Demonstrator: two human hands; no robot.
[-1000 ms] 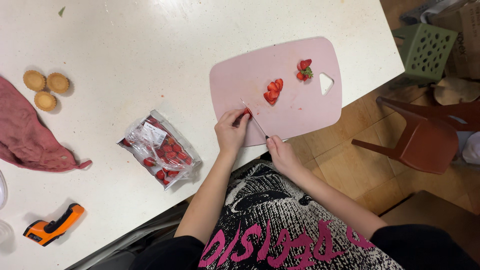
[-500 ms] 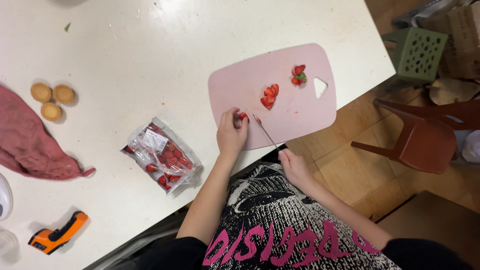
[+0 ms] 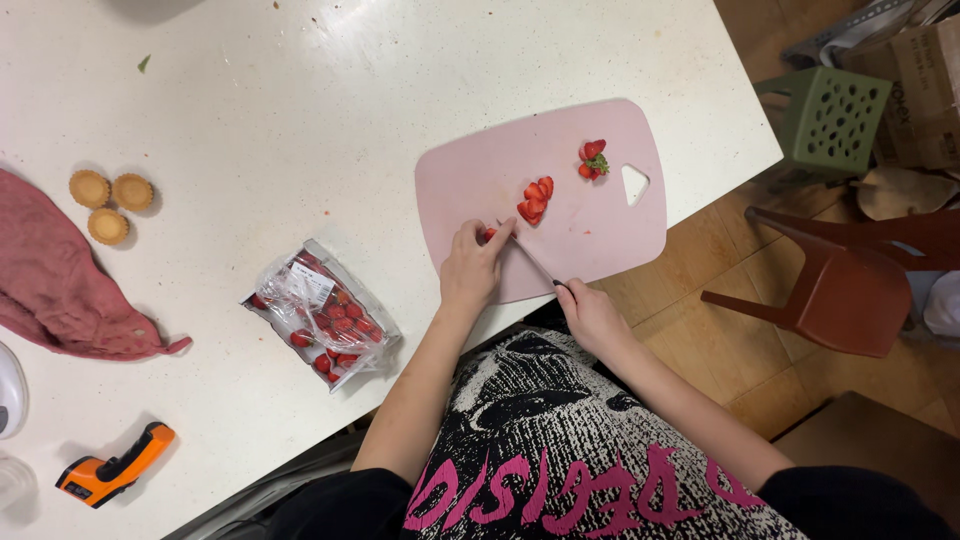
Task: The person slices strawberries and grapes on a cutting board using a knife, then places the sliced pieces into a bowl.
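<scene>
Left hand: we're seeing the left hand (image 3: 470,268) resting on the board, fingers curled and pinching a strawberry (image 3: 489,234) against the surface; only a sliver of red is showing between the fingertips.
Right hand: the right hand (image 3: 592,315) is sitting at the board's near edge, closed around the knife (image 3: 532,259) handle; the handle itself is hidden in the grip.
Knife: the thin blade is running diagonally up-left from the right hand, its tip meeting the left fingertips at the held strawberry.
Board: the pink board (image 3: 470,175) is lying at the table's near right corner, its handle cutout pointing toward the right edge.
Slices: we're counting a small cluster of slices (image 3: 535,200) mid-board, just beyond the left fingertips, not touching them.
Tops: cut tops (image 3: 592,158) with green leaves are lying farther out, beside the cutout.
Bag: a clear bag (image 3: 322,313) of strawberries is lying left of the left forearm, near but apart.
Table: the white table (image 3: 300,100) is also carrying three tart shells (image 3: 109,201), a red cloth (image 3: 55,280) and an orange tool (image 3: 112,467), all well left of the hands.
Floor side: a green stool (image 3: 835,120) and a brown chair (image 3: 850,280) are standing right of the table.
</scene>
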